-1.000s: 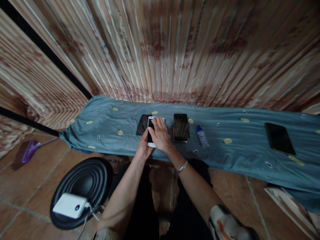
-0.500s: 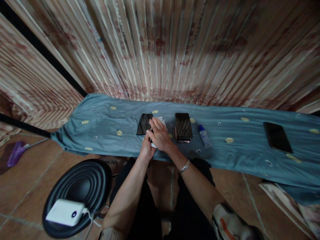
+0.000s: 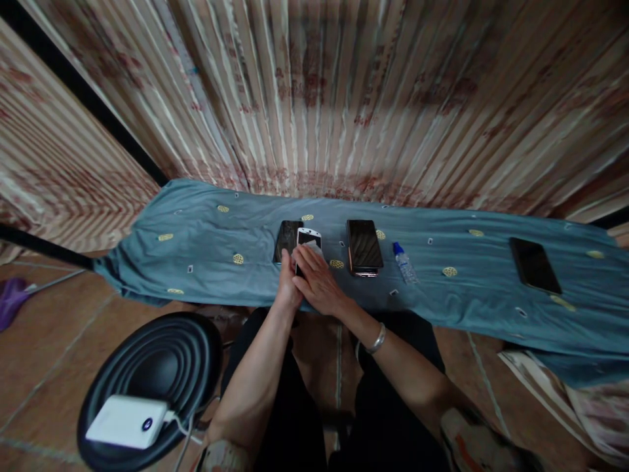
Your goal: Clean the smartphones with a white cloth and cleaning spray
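Blue cloth point(image 3: 206, 252); white phone point(image 3: 309, 239) uncovered again.

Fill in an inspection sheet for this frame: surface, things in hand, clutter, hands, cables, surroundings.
Surface: long bench under a blue-grey cloth with small yellow motifs, wrinkled.
Things in hand: white-framed phone lying flat on the cloth, its near end covered by both hands.
Clutter: dark phone beside the white one; stack of dark phones; small bottle with blue cap; lone dark phone far right.
Hands: left hand at the phone's near left edge; right hand flat on its screen, bracelet on the wrist.
Cables: white lead from a white power bank on a black stool.
Surroundings: striped curtain behind; tiled floor.
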Demonstrator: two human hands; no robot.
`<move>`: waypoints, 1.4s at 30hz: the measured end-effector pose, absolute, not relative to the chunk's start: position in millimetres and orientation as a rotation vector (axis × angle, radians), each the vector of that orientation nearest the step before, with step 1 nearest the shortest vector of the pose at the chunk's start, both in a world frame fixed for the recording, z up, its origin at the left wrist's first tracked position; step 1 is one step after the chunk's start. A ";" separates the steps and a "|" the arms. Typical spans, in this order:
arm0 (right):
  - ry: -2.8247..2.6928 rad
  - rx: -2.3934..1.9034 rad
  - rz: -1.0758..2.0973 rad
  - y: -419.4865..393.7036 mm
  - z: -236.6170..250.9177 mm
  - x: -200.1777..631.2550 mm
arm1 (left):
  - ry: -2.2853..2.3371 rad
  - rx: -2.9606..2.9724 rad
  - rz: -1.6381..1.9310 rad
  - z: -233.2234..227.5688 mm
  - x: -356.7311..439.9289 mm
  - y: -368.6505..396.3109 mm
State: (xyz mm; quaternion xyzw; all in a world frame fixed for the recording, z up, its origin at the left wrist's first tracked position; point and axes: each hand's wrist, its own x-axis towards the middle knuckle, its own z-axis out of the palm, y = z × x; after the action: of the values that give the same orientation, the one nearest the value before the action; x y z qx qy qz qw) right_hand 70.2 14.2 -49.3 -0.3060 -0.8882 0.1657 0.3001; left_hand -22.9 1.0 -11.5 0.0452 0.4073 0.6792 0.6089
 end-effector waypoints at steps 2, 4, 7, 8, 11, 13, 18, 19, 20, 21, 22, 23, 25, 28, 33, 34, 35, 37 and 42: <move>-2.388 -0.789 0.449 8.9 -48.0 69.9 | 0.977 0.089 1.552 -13.5 -27.6 2.3; -2.415 -0.780 0.457 5.1 -46.0 69.7 | 0.988 0.088 1.538 -16.1 -31.1 4.8; -2.445 -0.780 0.463 0.9 -42.7 69.7 | 0.945 0.126 1.547 -19.1 -34.3 9.5; -2.454 -0.773 0.465 -0.3 -41.5 69.9 | 0.927 0.138 1.551 -19.5 -35.1 11.0; -2.480 -0.739 0.476 -3.2 -38.5 71.2 | 0.887 0.146 1.539 -18.2 -36.3 14.1; -2.492 -0.730 0.480 -3.7 -37.0 72.9 | 0.878 0.144 1.518 -15.6 -35.5 14.5; -2.481 -0.809 0.451 4.3 -36.5 79.8 | 0.924 0.126 1.509 -11.2 -26.4 11.6; -2.471 -0.833 0.442 7.0 -36.8 81.4 | 0.932 0.120 1.519 -11.8 -23.9 10.8; -2.460 -0.856 0.433 9.8 -37.1 82.9 | 0.932 0.117 1.527 -12.7 -21.5 10.1; -2.449 -0.877 0.424 12.6 -37.5 84.4 | 0.922 0.121 1.533 -13.8 -19.1 9.4; -2.439 -0.897 0.414 15.3 -37.7 85.7 | 0.903 0.130 1.531 -14.8 -16.8 8.9; -2.430 -0.915 0.403 17.8 -37.9 86.8 | 0.882 0.142 1.525 -15.6 -14.7 8.5; -2.414 -0.944 0.378 22.4 -38.0 88.8 | 0.840 0.169 1.507 -15.9 -10.5 7.8; -2.389 -0.985 0.350 28.7 -37.8 91.4 | 0.791 0.183 1.475 -13.8 -5.0 6.9; -2.326 -1.048 0.321 38.2 -38.2 95.1 | 0.749 0.202 1.446 -13.4 0.9 5.9; -2.315 -1.063 0.318 39.9 -38.3 95.5 | 0.755 0.197 1.451 -14.3 1.5 6.0; -2.307 -1.079 0.318 41.5 -38.2 95.9 | 0.764 0.191 1.455 -15.4 2.0 6.2; -2.296 -1.107 0.321 44.2 -37.9 96.3 | 0.777 0.186 1.462 -17.4 2.7 6.7; -2.278 -1.151 0.323 46.5 -37.9 96.0 | 0.788 0.203 1.464 -19.0 3.3 6.8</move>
State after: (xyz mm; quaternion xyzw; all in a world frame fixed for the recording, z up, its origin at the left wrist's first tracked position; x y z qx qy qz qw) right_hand 96.0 46.5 -37.9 -0.4295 -0.8498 0.1204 0.2807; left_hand 3.3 6.8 -19.0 0.0898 0.3497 0.6494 0.6693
